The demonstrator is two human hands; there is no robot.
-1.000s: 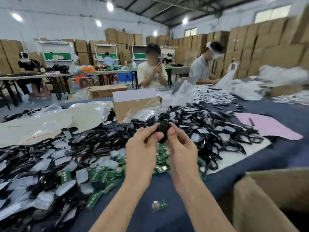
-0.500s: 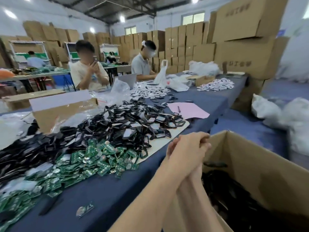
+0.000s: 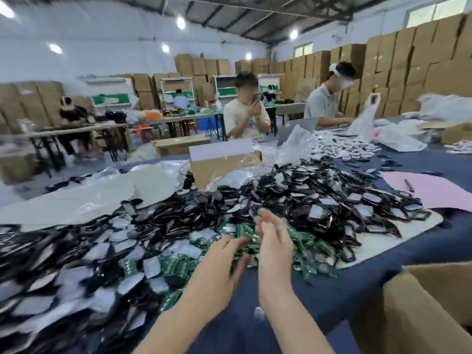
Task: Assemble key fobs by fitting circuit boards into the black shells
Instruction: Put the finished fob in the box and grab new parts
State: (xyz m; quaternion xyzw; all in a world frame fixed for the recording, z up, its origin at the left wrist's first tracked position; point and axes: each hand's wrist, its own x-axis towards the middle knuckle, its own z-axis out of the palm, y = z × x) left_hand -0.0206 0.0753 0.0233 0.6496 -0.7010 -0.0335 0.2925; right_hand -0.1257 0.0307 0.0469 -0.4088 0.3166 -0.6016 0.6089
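- The right hand (image 3: 275, 241) is hovering over the boards, fingers straight and loose, gripping nothing.
- The left hand (image 3: 222, 259), blurred, is hanging just beside it, fingers spread, likewise holding nothing.
- Flat green boards (image 3: 310, 242) are lying in a heap under the fingertips.
- Glossy black shells (image 3: 306, 198) are lying heaped left, far and right of that heap.
- Blue cloth is covering the table (image 3: 370, 272); a brown cardboard box (image 3: 421, 315) is standing near right.

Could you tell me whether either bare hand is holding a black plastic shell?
No, the left hand and right hand hover open and empty above the green circuit boards.
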